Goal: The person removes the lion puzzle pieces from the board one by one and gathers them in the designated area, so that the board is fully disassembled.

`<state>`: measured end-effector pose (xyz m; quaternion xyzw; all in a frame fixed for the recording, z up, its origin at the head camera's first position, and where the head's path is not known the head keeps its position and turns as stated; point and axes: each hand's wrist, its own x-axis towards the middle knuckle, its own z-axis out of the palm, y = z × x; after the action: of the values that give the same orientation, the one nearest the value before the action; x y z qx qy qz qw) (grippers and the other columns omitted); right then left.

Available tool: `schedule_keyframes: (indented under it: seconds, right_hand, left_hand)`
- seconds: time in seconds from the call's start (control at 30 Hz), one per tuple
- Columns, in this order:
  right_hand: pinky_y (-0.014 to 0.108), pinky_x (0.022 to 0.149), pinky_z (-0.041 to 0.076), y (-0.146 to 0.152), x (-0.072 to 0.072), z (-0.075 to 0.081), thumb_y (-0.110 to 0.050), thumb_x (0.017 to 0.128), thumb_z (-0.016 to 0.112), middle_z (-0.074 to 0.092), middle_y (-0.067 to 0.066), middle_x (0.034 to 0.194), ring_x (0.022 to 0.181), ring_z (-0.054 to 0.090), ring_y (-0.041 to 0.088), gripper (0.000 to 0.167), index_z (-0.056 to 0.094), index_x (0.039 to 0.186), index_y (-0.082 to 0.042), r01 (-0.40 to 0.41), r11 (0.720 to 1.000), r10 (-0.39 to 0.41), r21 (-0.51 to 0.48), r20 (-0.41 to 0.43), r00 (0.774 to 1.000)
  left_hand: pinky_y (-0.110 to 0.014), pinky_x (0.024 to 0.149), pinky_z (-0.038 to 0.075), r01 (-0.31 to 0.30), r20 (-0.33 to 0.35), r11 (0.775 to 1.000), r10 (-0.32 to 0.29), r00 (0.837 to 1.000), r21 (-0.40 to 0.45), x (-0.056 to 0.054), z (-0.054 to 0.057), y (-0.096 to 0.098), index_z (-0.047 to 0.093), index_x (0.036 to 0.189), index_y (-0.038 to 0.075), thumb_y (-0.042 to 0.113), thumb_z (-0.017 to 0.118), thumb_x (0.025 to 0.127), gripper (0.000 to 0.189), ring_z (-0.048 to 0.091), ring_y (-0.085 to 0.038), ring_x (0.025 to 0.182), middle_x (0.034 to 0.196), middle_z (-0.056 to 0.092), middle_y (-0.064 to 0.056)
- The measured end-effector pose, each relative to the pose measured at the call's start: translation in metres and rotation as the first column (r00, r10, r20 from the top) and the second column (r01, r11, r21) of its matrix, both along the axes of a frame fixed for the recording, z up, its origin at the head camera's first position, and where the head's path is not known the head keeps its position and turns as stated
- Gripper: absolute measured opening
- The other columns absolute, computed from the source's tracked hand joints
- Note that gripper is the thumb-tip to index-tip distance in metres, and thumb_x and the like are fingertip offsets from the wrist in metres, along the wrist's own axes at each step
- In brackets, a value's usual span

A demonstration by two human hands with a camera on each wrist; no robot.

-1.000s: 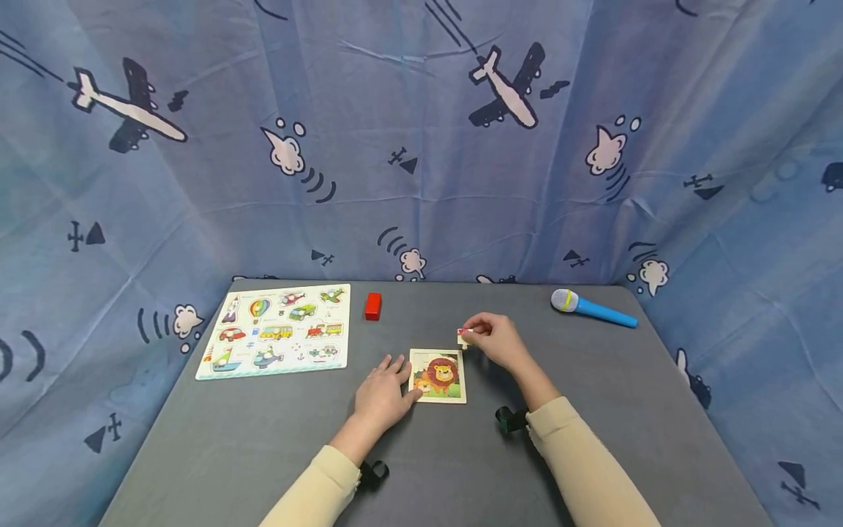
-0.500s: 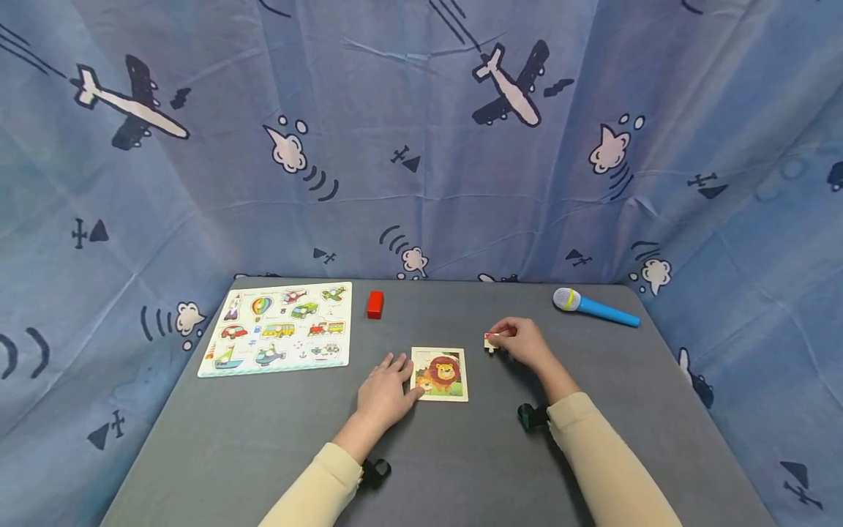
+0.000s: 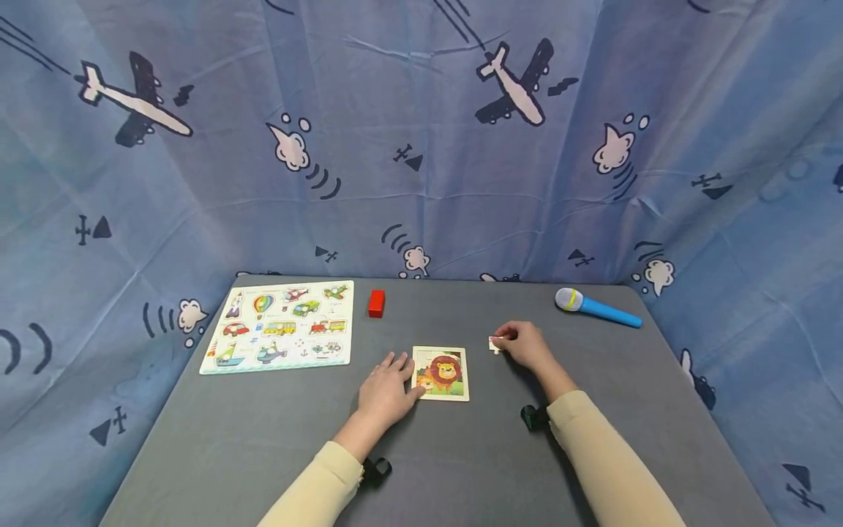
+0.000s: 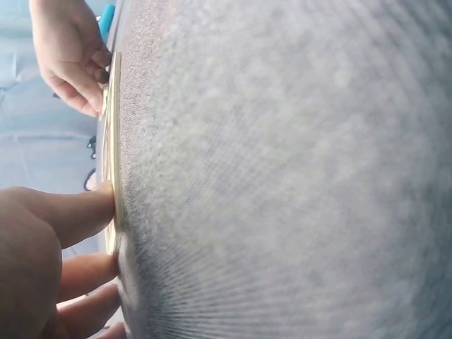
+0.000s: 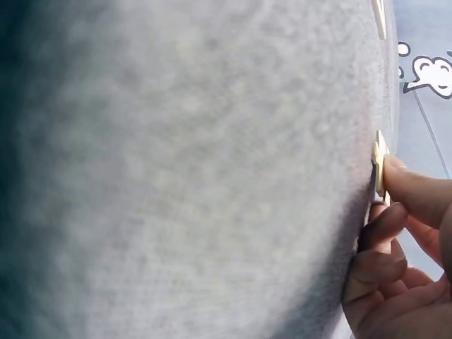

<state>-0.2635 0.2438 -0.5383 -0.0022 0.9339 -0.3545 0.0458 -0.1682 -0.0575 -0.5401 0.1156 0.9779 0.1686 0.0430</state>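
The lion jigsaw puzzle (image 3: 443, 373) lies flat in its light wooden frame in the head view. My left hand (image 3: 384, 389) rests at its left side, fingers spread, thumb on the lower left of the frame; in the left wrist view the thumb (image 4: 85, 212) touches the frame's edge. To the right of the puzzle, my right hand (image 3: 527, 345) pinches a small pale jigsaw piece (image 3: 495, 344) with a red edge. The right wrist view shows the piece (image 5: 381, 166) at table level, with the thumb against it and the other fingers curled below.
A picture board with vehicles (image 3: 279, 326) lies at the back left. Beside it stands a red block (image 3: 377, 304). At the back right lies a blue toy microphone (image 3: 598, 307). A patterned blue curtain (image 3: 421, 146) borders the grey table (image 3: 263, 454).
My right hand has moved right with the jigsaw piece, away from the puzzle, and has come lower at the table. The left hand has stayed on the puzzle frame.
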Motion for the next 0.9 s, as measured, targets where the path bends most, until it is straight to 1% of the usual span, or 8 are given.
schedule_keyframes:
  seconds: [0.17, 0.3, 0.43, 0.53, 0.6, 0.7, 0.8, 0.9]
  right_hand:
    - [0.034, 0.076, 0.046, 0.000, -0.001, 0.002, -0.024, 0.091, 0.076, 0.070, 0.008, 0.091, 0.084, 0.060, 0.022, 0.019, 0.074, 0.099, -0.006, 0.008, 1.000, -0.008, 0.013, -0.001, 1.000]
    - [0.035, 0.076, 0.049, 0.002, -0.002, 0.007, -0.020, 0.094, 0.073, 0.071, 0.012, 0.099, 0.089, 0.062, 0.025, 0.019, 0.073, 0.104, -0.005, -0.008, 1.000, 0.008, -0.002, -0.022, 1.000]
    - [0.036, 0.073, 0.054, 0.002, -0.001, 0.017, -0.020, 0.095, 0.071, 0.072, 0.013, 0.105, 0.094, 0.065, 0.027, 0.020, 0.073, 0.108, -0.005, -0.034, 0.999, 0.033, -0.020, -0.051, 0.998]
    - [0.040, 0.075, 0.056, -0.002, 0.001, 0.026, -0.022, 0.095, 0.072, 0.073, 0.012, 0.105, 0.095, 0.066, 0.028, 0.021, 0.073, 0.109, -0.006, -0.050, 0.998, 0.048, -0.022, -0.081, 0.996]
    - [0.039, 0.076, 0.056, -0.007, 0.003, 0.032, -0.023, 0.095, 0.072, 0.074, 0.011, 0.104, 0.094, 0.067, 0.026, 0.020, 0.074, 0.108, -0.007, -0.060, 0.998, 0.057, -0.026, -0.104, 0.993]
    - [0.037, 0.073, 0.056, -0.014, 0.005, 0.038, -0.023, 0.095, 0.072, 0.074, 0.010, 0.102, 0.089, 0.067, 0.025, 0.019, 0.074, 0.107, -0.008, -0.070, 0.997, 0.065, -0.037, -0.127, 0.990]
    - [0.033, 0.068, 0.056, -0.023, 0.009, 0.042, -0.022, 0.095, 0.072, 0.074, 0.009, 0.099, 0.083, 0.069, 0.024, 0.018, 0.073, 0.107, -0.008, -0.071, 0.995, 0.062, -0.069, -0.126, 0.990]
    - [0.030, 0.063, 0.055, -0.033, 0.013, 0.044, -0.021, 0.095, 0.073, 0.073, 0.008, 0.095, 0.076, 0.068, 0.021, 0.018, 0.073, 0.107, -0.008, -0.079, 0.993, 0.069, -0.091, -0.115, 0.991]
  left_hand:
    - [-0.047, 0.118, 0.038, -0.001, 0.000, 1.000, 0.001, 1.000, -0.007, -0.001, -0.001, 0.000, 0.058, 0.144, 0.016, 0.048, 0.069, 0.092, 0.062, 0.037, -0.028, 0.149, 0.154, 0.050, -0.006]
    - [-0.047, 0.118, 0.038, -0.003, 0.002, 1.000, 0.003, 1.000, 0.001, -0.001, -0.001, 0.001, 0.058, 0.144, 0.016, 0.047, 0.069, 0.092, 0.062, 0.037, -0.028, 0.149, 0.154, 0.050, -0.006]
    - [-0.047, 0.118, 0.039, -0.009, -0.010, 1.000, 0.009, 1.000, 0.014, 0.000, -0.001, 0.001, 0.059, 0.144, 0.015, 0.046, 0.071, 0.091, 0.062, 0.038, -0.029, 0.148, 0.153, 0.051, -0.006]
    - [-0.048, 0.117, 0.039, -0.012, -0.021, 1.000, 0.012, 1.000, 0.019, 0.001, -0.002, 0.001, 0.060, 0.143, 0.014, 0.046, 0.072, 0.091, 0.062, 0.040, -0.029, 0.148, 0.153, 0.052, -0.007]
    - [-0.048, 0.117, 0.039, -0.013, -0.021, 1.000, 0.013, 1.000, 0.021, 0.001, -0.002, 0.001, 0.060, 0.143, 0.014, 0.046, 0.071, 0.091, 0.062, 0.039, -0.029, 0.148, 0.153, 0.051, -0.007]
    - [-0.048, 0.118, 0.039, -0.012, -0.022, 1.000, 0.012, 1.000, 0.024, 0.001, -0.001, 0.001, 0.059, 0.143, 0.014, 0.046, 0.071, 0.091, 0.062, 0.039, -0.029, 0.148, 0.153, 0.051, -0.007]
    - [-0.048, 0.118, 0.039, -0.010, -0.025, 1.000, 0.010, 1.000, 0.026, 0.001, 0.000, 0.001, 0.059, 0.143, 0.014, 0.046, 0.071, 0.092, 0.062, 0.039, -0.030, 0.148, 0.153, 0.051, -0.007]
    - [-0.048, 0.117, 0.039, -0.006, -0.024, 1.000, 0.007, 1.000, 0.027, 0.002, 0.000, 0.001, 0.060, 0.143, 0.013, 0.045, 0.071, 0.091, 0.062, 0.039, -0.030, 0.148, 0.153, 0.051, -0.008]
